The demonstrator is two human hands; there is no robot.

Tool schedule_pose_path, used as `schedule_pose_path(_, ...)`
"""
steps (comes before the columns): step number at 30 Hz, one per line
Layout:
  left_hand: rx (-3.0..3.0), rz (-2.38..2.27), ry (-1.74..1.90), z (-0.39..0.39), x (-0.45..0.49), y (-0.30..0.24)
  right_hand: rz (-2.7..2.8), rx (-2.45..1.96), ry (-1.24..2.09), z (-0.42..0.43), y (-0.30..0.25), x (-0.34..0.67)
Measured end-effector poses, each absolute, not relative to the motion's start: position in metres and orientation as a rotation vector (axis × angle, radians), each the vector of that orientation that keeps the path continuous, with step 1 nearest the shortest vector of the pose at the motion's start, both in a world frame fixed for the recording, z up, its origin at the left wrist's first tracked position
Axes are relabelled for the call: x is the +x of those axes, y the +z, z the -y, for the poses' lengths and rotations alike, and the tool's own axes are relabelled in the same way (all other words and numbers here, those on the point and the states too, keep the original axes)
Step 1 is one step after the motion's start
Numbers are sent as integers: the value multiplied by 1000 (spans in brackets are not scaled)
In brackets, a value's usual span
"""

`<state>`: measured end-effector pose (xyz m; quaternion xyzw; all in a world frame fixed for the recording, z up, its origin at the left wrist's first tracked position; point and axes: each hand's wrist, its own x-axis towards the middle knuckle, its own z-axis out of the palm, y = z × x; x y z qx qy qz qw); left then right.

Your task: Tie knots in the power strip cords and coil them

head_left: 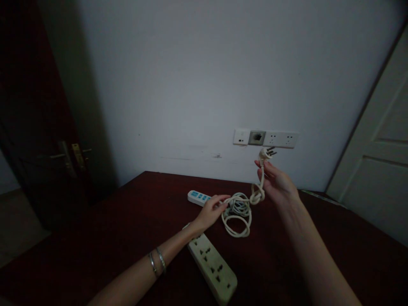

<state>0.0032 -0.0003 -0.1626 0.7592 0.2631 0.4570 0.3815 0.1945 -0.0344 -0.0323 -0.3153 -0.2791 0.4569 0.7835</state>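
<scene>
My right hand [277,182] is raised above the dark red table [127,229] and pinches a white three-pin plug [266,154], its prongs pointing at the wall sockets [280,139]. The plug's cream cable [239,212] hangs down in a knot and lies coiled on the table. My left hand [212,210] rests on the coil with its fingers curled around the cable, next to a white power strip with blue sockets [198,197]. A second, cream power strip [213,265] lies under my left forearm.
A row of wall plates [266,138] sits just above the table's far edge on the pale wall. A dark door with a brass handle [68,155] stands at the left. A white panelled door [379,170] is at the right.
</scene>
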Motion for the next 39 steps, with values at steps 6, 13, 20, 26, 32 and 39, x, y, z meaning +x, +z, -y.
schedule_pose_path(6, 2169, -587, 1143, 15, -1, -130, 694, -526, 1214, 52, -24, 175)
schedule_pose_path(13, 2419, -390, 1149, 27, -2, -108, 764, -456, 1222, 72, -14, 150)
schedule_pose_path(20, 2536, -599, 1185, 24, 15, -107, 848, -442, 1130, 73, -15, 141)
schedule_pose_path(26, 2531, -897, 1145, 17, 29, -103, 777, -402, 1030, 66, -20, 139)
schedule_pose_path(32, 2617, -1027, 1094, 4, 22, -106, 635, -402, 1050, 61, -19, 157)
schedule_pose_path(39, 2702, -1157, 937, -9, 15, -121, 646, -454, 1030, 70, -15, 169)
